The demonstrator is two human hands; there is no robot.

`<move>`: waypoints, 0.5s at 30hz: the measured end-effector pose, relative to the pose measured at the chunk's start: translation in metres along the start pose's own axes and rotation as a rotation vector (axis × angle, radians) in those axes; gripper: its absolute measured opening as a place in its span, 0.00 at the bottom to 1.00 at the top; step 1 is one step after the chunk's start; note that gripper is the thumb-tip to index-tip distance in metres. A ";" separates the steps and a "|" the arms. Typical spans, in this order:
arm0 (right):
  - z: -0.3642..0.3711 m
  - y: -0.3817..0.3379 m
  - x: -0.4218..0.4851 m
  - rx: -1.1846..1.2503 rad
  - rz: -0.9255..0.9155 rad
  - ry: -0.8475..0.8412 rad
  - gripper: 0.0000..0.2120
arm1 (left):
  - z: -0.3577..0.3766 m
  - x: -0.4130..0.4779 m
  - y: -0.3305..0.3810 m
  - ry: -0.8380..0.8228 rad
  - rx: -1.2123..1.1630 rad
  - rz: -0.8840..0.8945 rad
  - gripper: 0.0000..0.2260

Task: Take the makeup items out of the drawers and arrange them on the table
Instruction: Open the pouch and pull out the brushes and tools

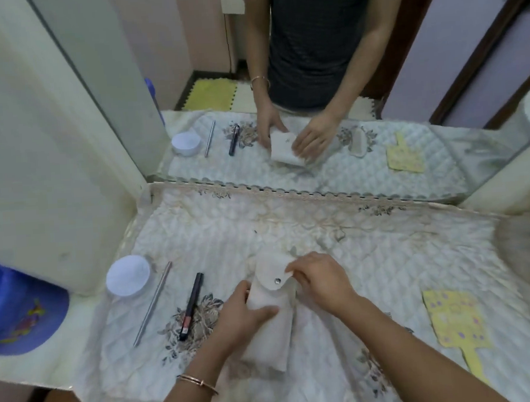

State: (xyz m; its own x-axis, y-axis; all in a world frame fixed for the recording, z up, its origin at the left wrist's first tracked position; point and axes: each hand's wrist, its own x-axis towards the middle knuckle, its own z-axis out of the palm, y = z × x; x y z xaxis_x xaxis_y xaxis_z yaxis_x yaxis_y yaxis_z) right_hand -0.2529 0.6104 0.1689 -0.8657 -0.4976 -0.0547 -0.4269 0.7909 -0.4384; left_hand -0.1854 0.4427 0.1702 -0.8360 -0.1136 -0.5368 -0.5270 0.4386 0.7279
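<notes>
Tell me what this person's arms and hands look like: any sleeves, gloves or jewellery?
Both forearms are bare, with no sleeves reaching them and no gloves. The left hand has a thin rose-gold metal bangle round its wrist, with a small clasp or stud on it. The right hand and its wrist carry nothing that I can see. No rings show; the nails are too blurred to judge.

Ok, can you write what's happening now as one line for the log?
left hand: holds cloth pouch | right hand: pinches pouch flap | jar, stick, pen: on table
</notes>
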 end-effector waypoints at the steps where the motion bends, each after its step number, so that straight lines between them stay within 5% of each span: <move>1: -0.007 -0.004 0.000 0.071 0.053 0.028 0.09 | -0.005 -0.001 0.003 -0.033 -0.066 0.001 0.17; 5: -0.037 -0.003 -0.002 0.500 0.366 0.333 0.12 | -0.018 -0.008 0.013 -0.117 -0.082 0.029 0.17; 7: -0.051 0.004 -0.001 0.524 0.447 0.422 0.09 | -0.020 -0.015 0.015 -0.176 -0.179 0.029 0.17; 8: -0.057 0.006 -0.002 0.507 0.468 0.419 0.04 | -0.020 -0.019 0.016 -0.203 -0.196 0.029 0.17; 12: -0.057 0.008 -0.017 0.136 0.390 0.331 0.14 | -0.011 -0.034 0.015 -0.256 -0.193 0.047 0.17; 15: -0.056 -0.002 -0.035 0.409 0.354 0.278 0.05 | -0.001 -0.044 0.012 -0.251 -0.250 0.038 0.18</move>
State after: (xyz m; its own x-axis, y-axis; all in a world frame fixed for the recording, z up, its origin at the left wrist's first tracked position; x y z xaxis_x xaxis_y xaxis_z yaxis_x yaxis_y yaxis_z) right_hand -0.2362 0.6464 0.2220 -0.9961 -0.0745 -0.0481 -0.0134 0.6627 -0.7488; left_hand -0.1551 0.4518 0.2032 -0.8083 0.1349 -0.5731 -0.5436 0.2031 0.8144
